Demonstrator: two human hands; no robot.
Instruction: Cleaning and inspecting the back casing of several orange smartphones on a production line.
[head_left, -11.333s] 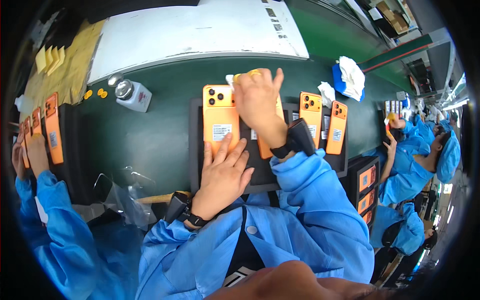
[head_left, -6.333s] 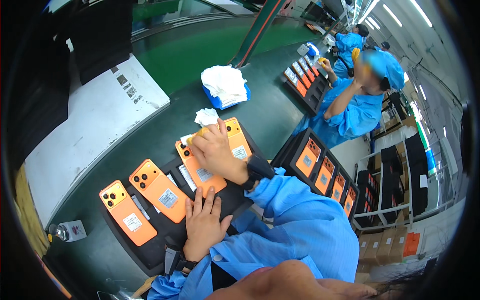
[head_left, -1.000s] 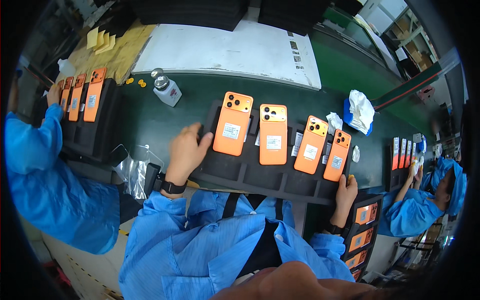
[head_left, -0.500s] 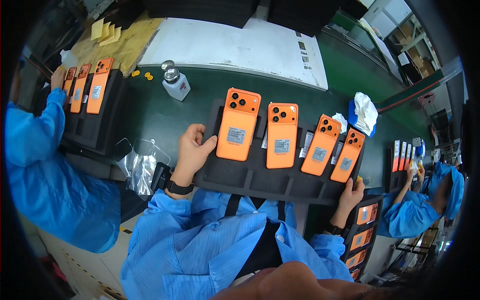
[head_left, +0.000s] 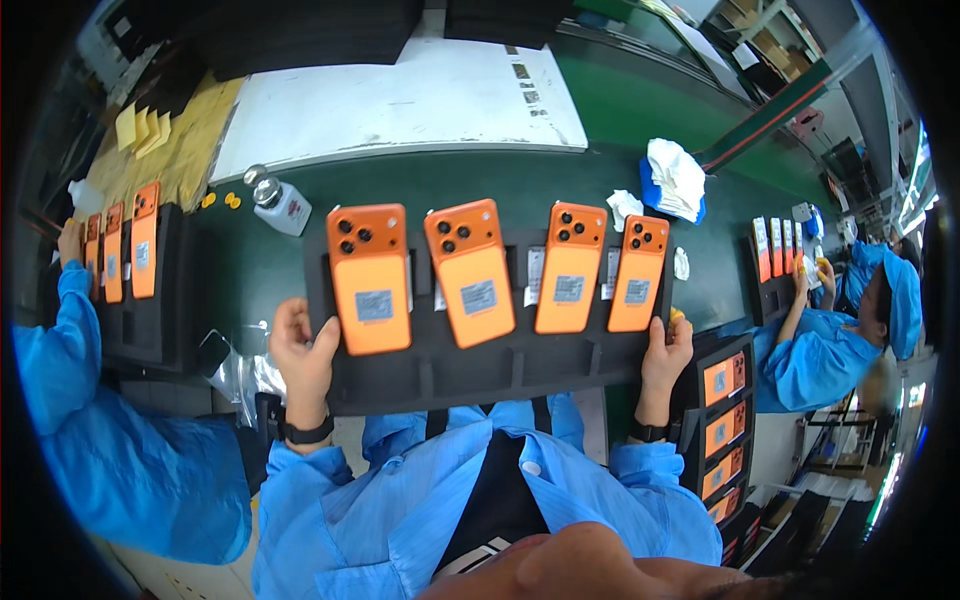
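I hold a black tray (head_left: 465, 375) by its two short ends. My left hand (head_left: 303, 352) is closed on the left end, thumb on top. My right hand (head_left: 664, 362) grips the right end, and a bit of yellow (head_left: 677, 315) shows at its fingertips. Several orange phones lie camera side up in a row across the tray, each with a grey label. The leftmost phone (head_left: 372, 285) and the second phone (head_left: 470, 275) lean a little. To their right are a third phone (head_left: 570, 268) and a fourth phone (head_left: 638, 275). White paper slips (head_left: 534, 275) show between them.
A pump bottle (head_left: 282, 208) and yellow bits (head_left: 222, 200) stand behind the tray's left. White tissues (head_left: 675, 180) in a blue holder are behind its right. A phone-filled rack (head_left: 690, 440) is by my right arm. Co-workers' sleeves (head_left: 130, 480) flank me, with plastic bags (head_left: 245, 375) at left.
The tray, tilted down to the right before, now looks nearly level. Tray and left hand sit further left in the picture, as the view has turned right. The second phone leans more.
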